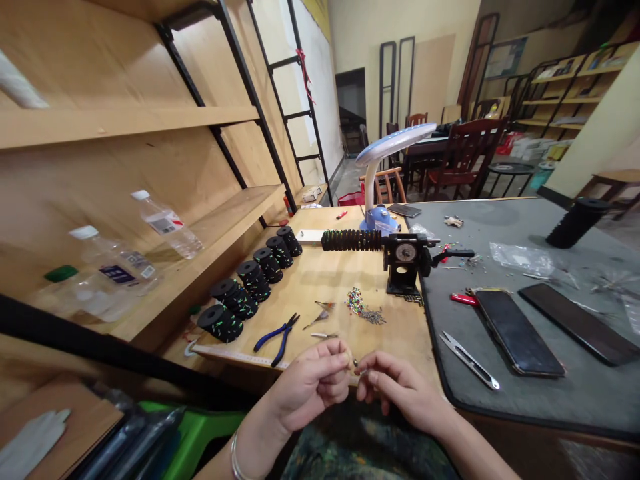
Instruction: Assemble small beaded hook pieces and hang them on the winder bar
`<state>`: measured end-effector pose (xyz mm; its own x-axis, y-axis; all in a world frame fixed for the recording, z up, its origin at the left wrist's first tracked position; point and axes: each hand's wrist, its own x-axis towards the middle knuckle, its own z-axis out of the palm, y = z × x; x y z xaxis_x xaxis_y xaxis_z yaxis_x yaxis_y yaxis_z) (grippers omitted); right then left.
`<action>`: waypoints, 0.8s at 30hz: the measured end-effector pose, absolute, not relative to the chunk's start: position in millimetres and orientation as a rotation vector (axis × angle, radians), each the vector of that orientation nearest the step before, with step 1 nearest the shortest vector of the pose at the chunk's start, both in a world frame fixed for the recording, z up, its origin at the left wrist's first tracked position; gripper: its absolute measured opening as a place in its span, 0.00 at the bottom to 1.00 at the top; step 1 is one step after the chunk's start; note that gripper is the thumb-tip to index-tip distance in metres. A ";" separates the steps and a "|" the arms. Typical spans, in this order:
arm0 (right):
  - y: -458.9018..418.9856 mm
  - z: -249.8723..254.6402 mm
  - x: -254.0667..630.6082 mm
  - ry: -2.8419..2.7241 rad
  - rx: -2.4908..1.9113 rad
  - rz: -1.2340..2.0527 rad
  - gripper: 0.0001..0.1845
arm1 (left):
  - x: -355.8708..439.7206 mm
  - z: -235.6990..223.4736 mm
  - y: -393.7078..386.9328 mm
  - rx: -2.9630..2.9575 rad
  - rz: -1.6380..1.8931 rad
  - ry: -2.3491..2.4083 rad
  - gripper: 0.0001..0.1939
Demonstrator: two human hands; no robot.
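Note:
My left hand is closed in a pinch, thumb against curled forefinger, above the table's front edge. A tiny dark bead-like piece shows between my two hands, right beside the left fingertips. My right hand has its thumb and forefinger drawn together close to that piece; anything in them is too small to name. Beyond the hands lie a thin white stick-like piece, small pointed pieces, colourful beads and small metal fittings. Blue-handled pliers rest left of my hands.
Black foam spools line the table's left side. A black clamp device holds a ridged black roll, with a blue lamp behind. Thread snips and phones lie on the grey mat. Shelves with bottles stand left.

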<state>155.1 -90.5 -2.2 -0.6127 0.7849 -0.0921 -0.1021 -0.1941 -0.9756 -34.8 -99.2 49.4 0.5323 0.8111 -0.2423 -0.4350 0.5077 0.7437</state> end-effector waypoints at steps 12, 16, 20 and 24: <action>-90.4 -2.3 146.6 -1.419 -0.845 1.866 0.22 | -38.0 48.0 -100.3 0.654 0.836 0.634 0.12; -90.7 0.5 146.9 -1.468 -0.868 1.815 0.20 | -37.1 48.3 -99.7 0.660 0.831 0.627 0.11; -90.6 2.5 150.6 -1.528 -0.856 1.785 0.19 | -37.1 48.8 -97.8 0.664 0.860 0.620 0.11; -89.8 0.0 154.4 -1.565 -0.891 1.761 0.18 | -38.2 47.1 -96.1 0.654 0.885 0.623 0.10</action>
<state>154.4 -89.8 0.0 -0.5854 0.8062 -0.0856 -0.0093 -0.1122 -0.9936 -38.2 -96.1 47.1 0.4883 0.8453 -0.2167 -0.4897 0.4710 0.7337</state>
